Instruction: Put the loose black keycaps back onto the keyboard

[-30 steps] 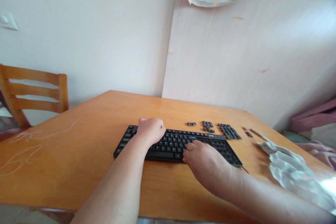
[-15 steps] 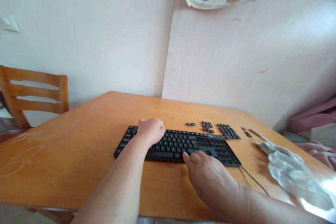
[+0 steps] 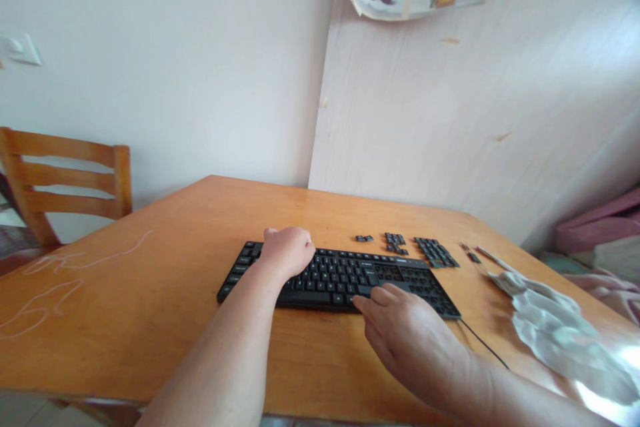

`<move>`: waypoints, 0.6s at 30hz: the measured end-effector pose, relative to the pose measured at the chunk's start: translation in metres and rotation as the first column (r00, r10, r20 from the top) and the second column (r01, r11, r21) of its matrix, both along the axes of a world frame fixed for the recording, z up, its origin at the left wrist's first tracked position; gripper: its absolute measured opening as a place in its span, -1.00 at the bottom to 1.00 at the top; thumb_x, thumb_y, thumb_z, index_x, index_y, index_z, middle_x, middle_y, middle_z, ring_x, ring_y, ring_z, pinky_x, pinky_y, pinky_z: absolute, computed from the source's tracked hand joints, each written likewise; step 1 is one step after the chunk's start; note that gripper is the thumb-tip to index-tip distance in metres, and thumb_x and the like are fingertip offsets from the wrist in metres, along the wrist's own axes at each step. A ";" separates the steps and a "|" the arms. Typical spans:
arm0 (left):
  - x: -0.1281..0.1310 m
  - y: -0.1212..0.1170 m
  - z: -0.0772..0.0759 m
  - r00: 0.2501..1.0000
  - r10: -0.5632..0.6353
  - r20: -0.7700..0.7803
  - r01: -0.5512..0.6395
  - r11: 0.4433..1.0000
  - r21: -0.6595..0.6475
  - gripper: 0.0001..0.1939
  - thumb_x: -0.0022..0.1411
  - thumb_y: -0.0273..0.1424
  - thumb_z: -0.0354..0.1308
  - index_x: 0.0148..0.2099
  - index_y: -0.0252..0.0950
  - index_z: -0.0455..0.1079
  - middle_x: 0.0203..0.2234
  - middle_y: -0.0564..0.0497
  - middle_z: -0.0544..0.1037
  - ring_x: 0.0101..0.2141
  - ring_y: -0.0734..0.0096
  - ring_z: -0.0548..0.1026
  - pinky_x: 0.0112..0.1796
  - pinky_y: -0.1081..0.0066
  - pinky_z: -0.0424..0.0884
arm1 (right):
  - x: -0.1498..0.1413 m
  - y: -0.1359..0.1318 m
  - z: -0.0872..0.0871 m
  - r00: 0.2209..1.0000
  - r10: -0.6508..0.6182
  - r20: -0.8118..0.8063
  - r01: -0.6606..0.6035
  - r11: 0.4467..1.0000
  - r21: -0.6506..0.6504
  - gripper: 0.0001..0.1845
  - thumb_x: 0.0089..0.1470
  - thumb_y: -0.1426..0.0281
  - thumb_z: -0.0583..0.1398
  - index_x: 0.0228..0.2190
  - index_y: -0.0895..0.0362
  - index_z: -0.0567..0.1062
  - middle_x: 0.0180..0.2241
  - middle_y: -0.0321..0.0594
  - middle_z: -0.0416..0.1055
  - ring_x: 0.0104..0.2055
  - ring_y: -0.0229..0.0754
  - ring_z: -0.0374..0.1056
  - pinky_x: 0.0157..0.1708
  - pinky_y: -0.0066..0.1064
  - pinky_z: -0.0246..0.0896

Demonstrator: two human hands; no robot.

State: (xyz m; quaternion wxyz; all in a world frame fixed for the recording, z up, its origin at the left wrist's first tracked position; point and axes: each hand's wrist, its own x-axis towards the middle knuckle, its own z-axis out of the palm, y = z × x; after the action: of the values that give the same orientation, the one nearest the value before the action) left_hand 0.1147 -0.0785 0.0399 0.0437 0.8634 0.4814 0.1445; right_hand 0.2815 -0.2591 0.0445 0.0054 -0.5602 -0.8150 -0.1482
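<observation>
A black keyboard lies flat on the wooden table, with keycaps on its main block. On its right part the number pad shows bare sockets. My left hand is closed on the upper left of the keyboard, its fingers curled at the far edge and partly hidden. At the near edge, my right hand has its fingertips on the bottom row, right of the space bar. Its fingers are bent close together; anything between them is hidden.
Loose black keycaps lie behind the keyboard in a pair, a small group and a larger group. A crumpled translucent plastic bag and a thin stick-like tool are at right. A cable leaves the keyboard. A chair stands left.
My right hand has shifted slightly right and down along the keyboard's near edge, uncovering a bit more of the bottom row. My left hand stays where it was.
</observation>
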 end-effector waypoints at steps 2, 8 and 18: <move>0.000 0.000 0.000 1.000 0.003 0.001 -0.003 1.000 -0.006 -0.67 0.24 -0.34 -0.07 -0.42 -0.25 0.48 -0.38 -0.10 0.63 -0.30 0.17 0.54 -0.12 0.12 0.27 | 0.000 0.000 0.000 1.000 0.016 -0.011 -0.016 1.000 -0.022 -0.72 0.17 0.56 0.05 -0.25 0.14 0.55 -0.41 -0.22 0.44 -0.38 -0.14 0.30 -0.37 -0.28 0.07; 0.000 -0.001 0.002 1.000 0.004 -0.007 -0.004 1.000 -0.018 -0.70 0.22 -0.36 -0.05 -0.41 -0.25 0.49 -0.38 -0.09 0.64 -0.29 0.18 0.53 -0.11 0.13 0.26 | 0.000 -0.003 0.002 0.994 -0.022 -0.110 0.017 0.999 -0.047 -0.74 0.16 0.54 0.05 -0.28 0.14 0.54 -0.41 -0.21 0.45 -0.37 -0.16 0.32 -0.35 -0.32 0.07; 0.000 -0.001 0.001 1.000 0.004 -0.006 -0.004 1.000 -0.018 -0.68 0.25 -0.37 -0.07 -0.41 -0.24 0.49 -0.37 -0.08 0.63 -0.29 0.20 0.54 -0.08 0.13 0.25 | 0.063 0.075 0.030 0.929 -0.200 -0.310 0.191 0.980 -0.058 -0.67 0.23 0.35 0.07 -0.11 0.11 0.58 -0.14 -0.14 0.55 -0.10 -0.13 0.43 -0.08 -0.38 0.22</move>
State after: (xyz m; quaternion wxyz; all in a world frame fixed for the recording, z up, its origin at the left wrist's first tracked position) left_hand 0.1142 -0.0794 0.0411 0.0499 0.8625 0.4844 0.1377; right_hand 0.3444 -0.1839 0.0745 0.1131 -0.6550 -0.7457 -0.0461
